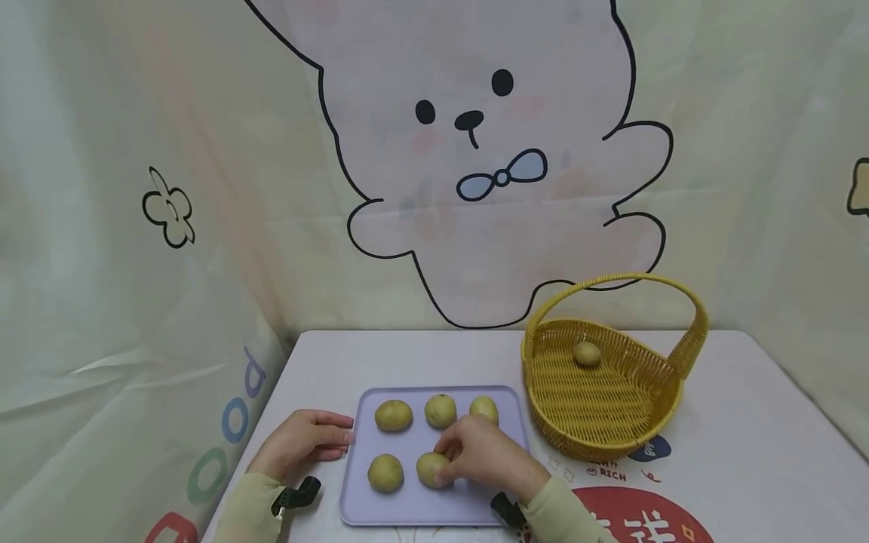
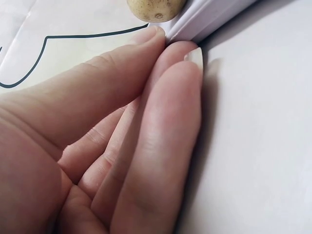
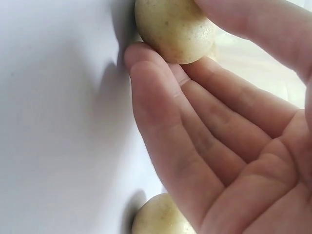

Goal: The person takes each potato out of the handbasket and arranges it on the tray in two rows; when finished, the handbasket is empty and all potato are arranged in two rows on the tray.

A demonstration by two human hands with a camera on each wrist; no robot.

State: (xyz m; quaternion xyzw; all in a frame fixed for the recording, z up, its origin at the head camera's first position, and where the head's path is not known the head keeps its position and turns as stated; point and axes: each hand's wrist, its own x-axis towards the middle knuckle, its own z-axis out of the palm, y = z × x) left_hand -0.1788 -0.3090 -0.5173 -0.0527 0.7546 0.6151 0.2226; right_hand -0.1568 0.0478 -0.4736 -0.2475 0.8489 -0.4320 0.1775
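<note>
A lavender tray holds several potatoes in two rows. My right hand grips the front-row potato between thumb and fingers. In the right wrist view this potato sits at the fingertips, low over the tray surface, and a second potato shows below the hand. My left hand is at the tray's left side. Its fingers are fairly straight, and the fingertips touch the tray's edge in the left wrist view. The front-left potato lies nearest to it on the tray.
A yellow woven basket with a tall handle stands to the right of the tray, with one potato inside. The white table carries printed patterns at its front right. Behind it hangs a curtain with a cartoon bear.
</note>
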